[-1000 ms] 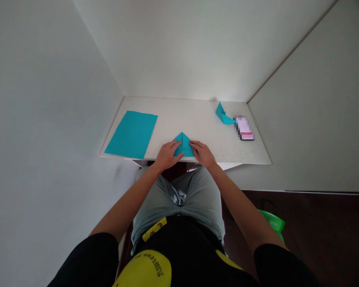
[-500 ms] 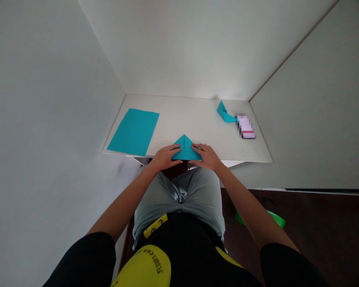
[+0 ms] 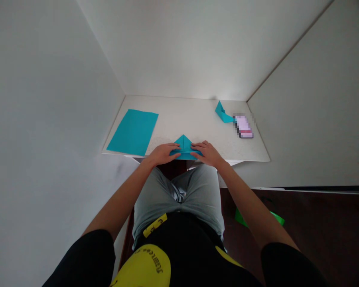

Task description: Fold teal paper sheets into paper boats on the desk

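Note:
A folded turquoise paper (image 3: 183, 142) lies at the table's front edge, its point facing away from me and a crease running down its middle. Along its near side, a strip is raised or folded across the width. My left hand (image 3: 164, 153) grips the paper's left side, fingers on top and thumb at the near strip. On the right side, my right hand (image 3: 207, 153) holds it the same way. The paper's two side corners are partly hidden under my hands.
A flat turquoise sheet (image 3: 133, 132) lies on the left of the white table (image 3: 185, 113). At the back right sits a folded paper boat (image 3: 223, 114) touching a blurred phone (image 3: 244, 126). Walls enclose the table. A green object (image 3: 277, 218) is on the floor.
The near edge of the folded paper has been turned up into a strip. Both thumbs have moved forward from below the edge onto it. The view has shifted slightly.

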`<state>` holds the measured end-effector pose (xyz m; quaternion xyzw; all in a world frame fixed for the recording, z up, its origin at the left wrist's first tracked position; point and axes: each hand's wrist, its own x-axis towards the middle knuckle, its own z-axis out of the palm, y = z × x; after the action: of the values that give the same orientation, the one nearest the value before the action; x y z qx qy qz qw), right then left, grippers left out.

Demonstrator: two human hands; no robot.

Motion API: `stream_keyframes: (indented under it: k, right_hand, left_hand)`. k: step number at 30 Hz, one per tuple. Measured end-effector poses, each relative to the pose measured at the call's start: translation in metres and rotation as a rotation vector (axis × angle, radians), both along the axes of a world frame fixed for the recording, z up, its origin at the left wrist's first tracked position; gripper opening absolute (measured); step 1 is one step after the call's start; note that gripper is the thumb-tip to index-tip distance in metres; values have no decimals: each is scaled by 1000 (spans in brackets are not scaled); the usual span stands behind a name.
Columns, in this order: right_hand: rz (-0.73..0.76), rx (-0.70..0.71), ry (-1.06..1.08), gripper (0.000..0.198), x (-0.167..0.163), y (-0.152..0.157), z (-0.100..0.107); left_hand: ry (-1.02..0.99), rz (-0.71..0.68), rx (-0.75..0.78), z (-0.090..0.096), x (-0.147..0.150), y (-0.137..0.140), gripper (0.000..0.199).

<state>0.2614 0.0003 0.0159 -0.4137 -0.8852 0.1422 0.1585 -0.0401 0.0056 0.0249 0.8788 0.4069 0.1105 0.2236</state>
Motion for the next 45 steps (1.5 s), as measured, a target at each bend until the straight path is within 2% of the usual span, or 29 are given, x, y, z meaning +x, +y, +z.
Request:
stream_keyframes:
  k: [6,11,13,16,18,20,24,28,30,32,37,40,42,45]
  right_hand:
    - [-132,3,-10,30,-7,8,-5]
    - [-233,22,-14,20,-17,7,-12]
    - [-279,53,-6,24,-22,4,-10]
    - [-350,133,-16,32,-30,-2,-4]
    - [-326,166,-42,32,-36,-8,-2]
    - [-233,149,-63,35,-42,-15,-5]
    - [-107,99,-34,46,-47,-33,-21]
    - [-101,123,-13,65,-35,-48,-35]
    - [-115,123,-10,77,-23,-51,-37]
    - [-130,126,-6,80,-13,-52,-38]
    - [-174,133,15,69,-3,-57,-40]
    - [-192,100,33,61,-4,-61,-38]
    - [-213,56,62,48,-3,-62,-32]
    - [-234,-38,139,26,-1,-58,-12]
  left_hand:
    - [32,134,58,2,7,-1,47]
    - [64,260,237,3,18,-8,40]
    - [64,258,301,0,22,-14,35]
    - [66,180,298,-11,25,-23,38]
    - [52,139,274,-20,26,-28,43]
    - [21,130,273,-29,26,-34,47]
    - [1,117,307,-37,25,-46,56]
    - [50,114,331,-37,20,-54,65]
    - [56,140,337,-38,14,-54,65]
    - [48,173,340,-40,8,-54,64]
    - [-11,202,306,-45,-6,-59,64]
    - [-63,214,255,-42,-12,-63,63]
    - [-116,235,206,-34,-15,-62,50]
    - [-246,299,101,-15,-19,-55,26]
